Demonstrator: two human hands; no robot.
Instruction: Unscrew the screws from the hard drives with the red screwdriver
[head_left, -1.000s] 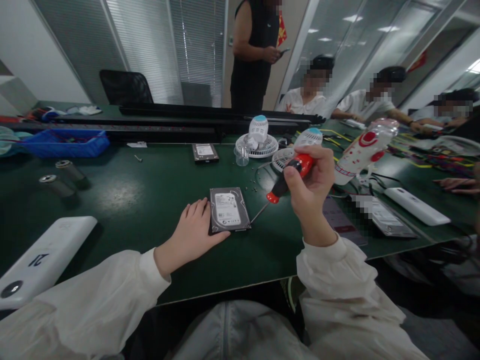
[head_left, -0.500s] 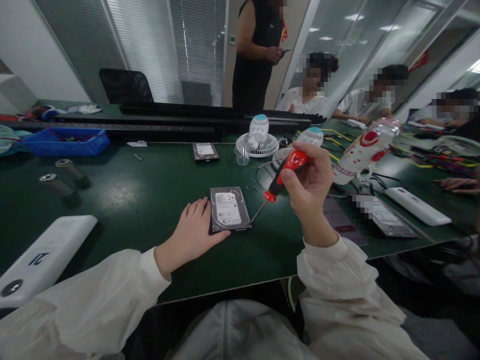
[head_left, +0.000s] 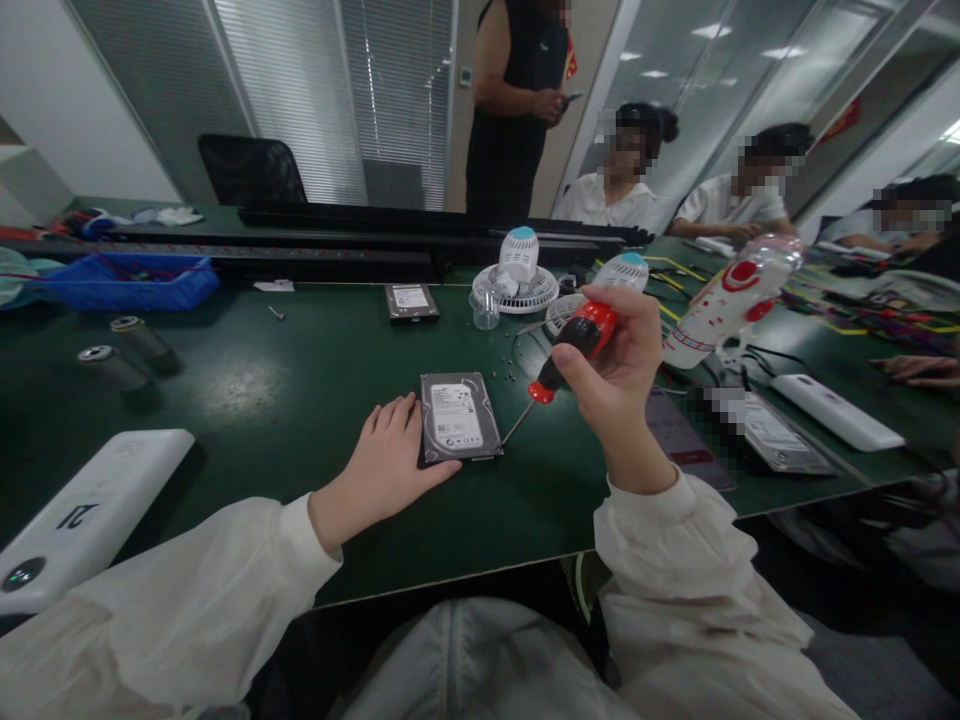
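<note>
A hard drive with a white label lies flat on the green table in front of me. My left hand holds it steady, fingers along its left edge and thumb at its front left corner. A red-and-black screwdriver is gripped by the handle in my right hand, slanting down to the left. Its tip meets the drive's front right corner; any screw under it is too small to make out. Several small screws are scattered on the table beyond the screwdriver.
A second hard drive lies farther back beside a clear plastic cup and white fans. On the left are metal cylinders, a white device and a blue bin. A bottle and another drive are at right.
My right thumb and fingers have shifted round the screwdriver handle, which has turned a little. The tip stays at the same corner. My left hand and the hard drive have not moved.
</note>
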